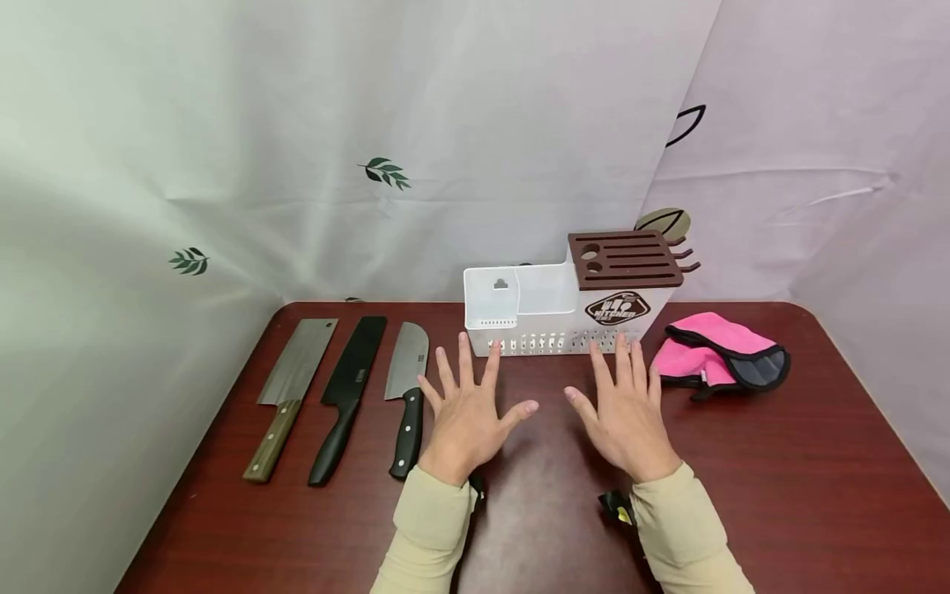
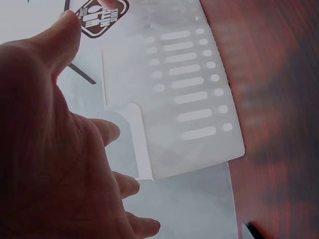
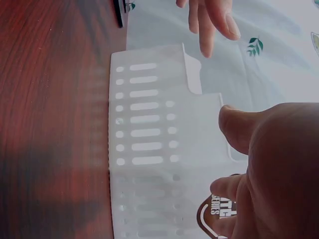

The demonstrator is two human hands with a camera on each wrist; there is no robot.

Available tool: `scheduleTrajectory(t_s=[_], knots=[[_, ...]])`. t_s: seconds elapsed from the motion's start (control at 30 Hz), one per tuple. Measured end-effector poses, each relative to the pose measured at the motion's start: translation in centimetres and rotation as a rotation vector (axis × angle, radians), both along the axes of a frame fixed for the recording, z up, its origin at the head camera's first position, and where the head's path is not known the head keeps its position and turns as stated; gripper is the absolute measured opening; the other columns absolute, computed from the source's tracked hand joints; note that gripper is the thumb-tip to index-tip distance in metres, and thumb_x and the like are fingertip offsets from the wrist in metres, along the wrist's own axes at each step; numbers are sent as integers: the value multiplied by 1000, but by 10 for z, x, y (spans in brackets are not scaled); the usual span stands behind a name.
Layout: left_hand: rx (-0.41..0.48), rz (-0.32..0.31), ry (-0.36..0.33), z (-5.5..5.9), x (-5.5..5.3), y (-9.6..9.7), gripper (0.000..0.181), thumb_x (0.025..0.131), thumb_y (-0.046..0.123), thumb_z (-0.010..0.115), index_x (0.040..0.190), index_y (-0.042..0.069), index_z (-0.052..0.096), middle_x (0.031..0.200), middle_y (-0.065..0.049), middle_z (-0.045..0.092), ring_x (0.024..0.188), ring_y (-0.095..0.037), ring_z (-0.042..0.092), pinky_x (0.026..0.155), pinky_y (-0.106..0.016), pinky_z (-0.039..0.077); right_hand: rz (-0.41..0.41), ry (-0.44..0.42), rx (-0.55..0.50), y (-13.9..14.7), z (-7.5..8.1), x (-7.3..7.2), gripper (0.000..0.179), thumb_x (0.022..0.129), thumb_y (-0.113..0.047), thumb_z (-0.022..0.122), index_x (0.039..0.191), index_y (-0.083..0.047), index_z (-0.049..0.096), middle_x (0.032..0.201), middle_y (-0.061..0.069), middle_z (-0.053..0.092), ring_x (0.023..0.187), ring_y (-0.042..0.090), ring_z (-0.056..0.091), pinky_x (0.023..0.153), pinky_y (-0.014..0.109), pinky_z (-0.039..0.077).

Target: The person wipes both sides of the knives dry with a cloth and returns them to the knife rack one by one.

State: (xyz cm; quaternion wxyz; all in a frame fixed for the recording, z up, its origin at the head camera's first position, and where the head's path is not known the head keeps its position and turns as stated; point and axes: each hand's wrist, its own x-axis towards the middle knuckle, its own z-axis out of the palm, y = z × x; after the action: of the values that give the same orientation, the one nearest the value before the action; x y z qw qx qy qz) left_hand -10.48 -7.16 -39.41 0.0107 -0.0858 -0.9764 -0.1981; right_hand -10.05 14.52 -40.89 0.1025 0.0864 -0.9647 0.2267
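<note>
Both hands are held out over the table, palms down with fingers spread, and neither grips anything. The left hand (image 1: 467,421) lies in front of the white compartments of a knife holder (image 1: 538,342), its fingertips overlapping the holder's lower edge in the head view. To the right, the right hand (image 1: 627,421) reaches toward the holder's taller end, below its brown slotted top (image 1: 625,260). Left of the left hand is a short knife with a black handle (image 1: 406,433). Beyond it lie a black knife (image 1: 352,396) and a cleaver (image 1: 297,363) with a wooden handle.
A pink cloth (image 1: 720,355) with black edging lies crumpled right of the holder. Brown hooks (image 1: 686,256) stick out from the holder's right side. A pale curtain with leaf prints (image 1: 445,165) hangs behind the dark red wooden table (image 1: 816,478).
</note>
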Motion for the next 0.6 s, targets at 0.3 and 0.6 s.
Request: scheduleTrajectory(t_s=[0.3,0.6], knots=[[17,33,-26,-2,1,-10,93,90,68,58,162,22,20,166,-21,-4,146,-55,-9,105,-81,3,-13,38,-26,4,2,-3,67,98,-37,61,148,3,41,156,36,21,145,55,12,109,72,12],[28,64,-55,1,0,-34,93,92,64,58,163,22,15,166,-23,-2,146,-57,-7,105,-81,3,-58,-20,-49,22,7,-5,65,99,-35,60,147,3,41,156,37,18,144,57,7,108,74,8]])
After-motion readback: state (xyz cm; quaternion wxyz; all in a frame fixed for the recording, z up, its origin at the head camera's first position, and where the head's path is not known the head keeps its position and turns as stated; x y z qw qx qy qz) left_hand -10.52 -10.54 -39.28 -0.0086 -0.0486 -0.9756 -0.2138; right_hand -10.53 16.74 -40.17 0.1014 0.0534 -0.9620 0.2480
